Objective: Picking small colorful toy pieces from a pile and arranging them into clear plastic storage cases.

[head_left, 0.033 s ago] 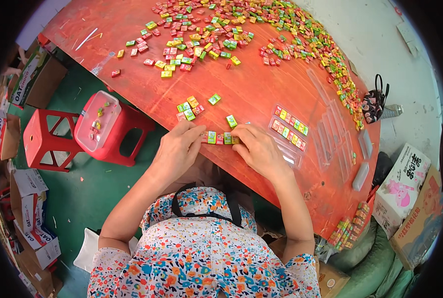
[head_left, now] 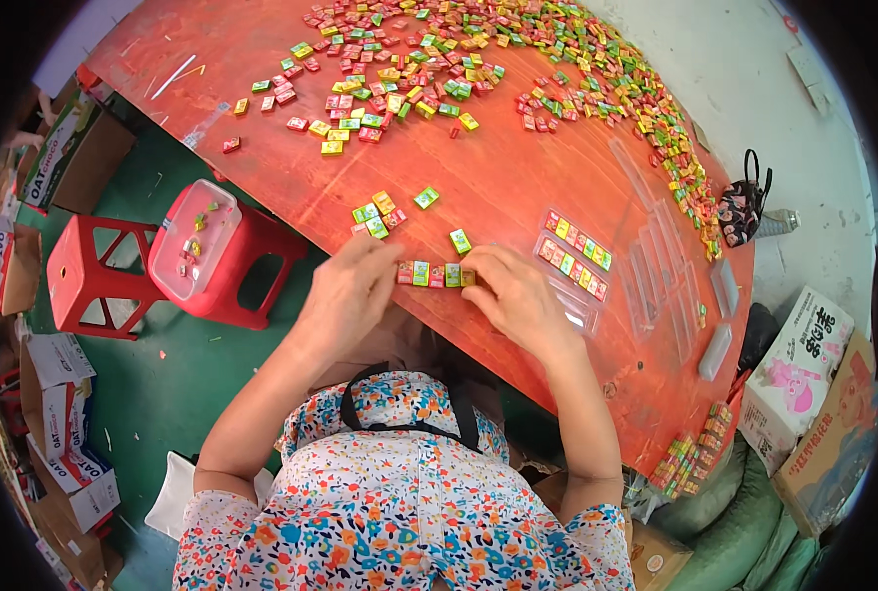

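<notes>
Near the front edge of the red table [head_left: 301,212], several small candy-sized boxes stand in a short row [head_left: 428,274], with red, green and yellow faces. My right hand [head_left: 508,294] grips the row's right end, thumb and finger against a yellow box. My left hand [head_left: 352,288] is just off the left end, its fingers bent and apart over the table, and no box shows in them. Beyond it lies a small cluster of loose boxes [head_left: 380,212]. Two single green boxes [head_left: 426,198] lie farther out. On the right, a clear plastic tray [head_left: 579,313] holds two rows of such boxes.
A large heap of mixed boxes [head_left: 439,74] spreads over the far table. Empty clear trays [head_left: 661,261] lie at the right. Packed stacks [head_left: 690,448] stand at the right front edge. Left of the table are red stools [head_left: 232,251], one bearing a plastic tub [head_left: 195,236], and cartons [head_left: 65,394].
My left hand has drawn slightly left and away from the row, so the red box at its left end shows more. My right hand has hardly moved.
</notes>
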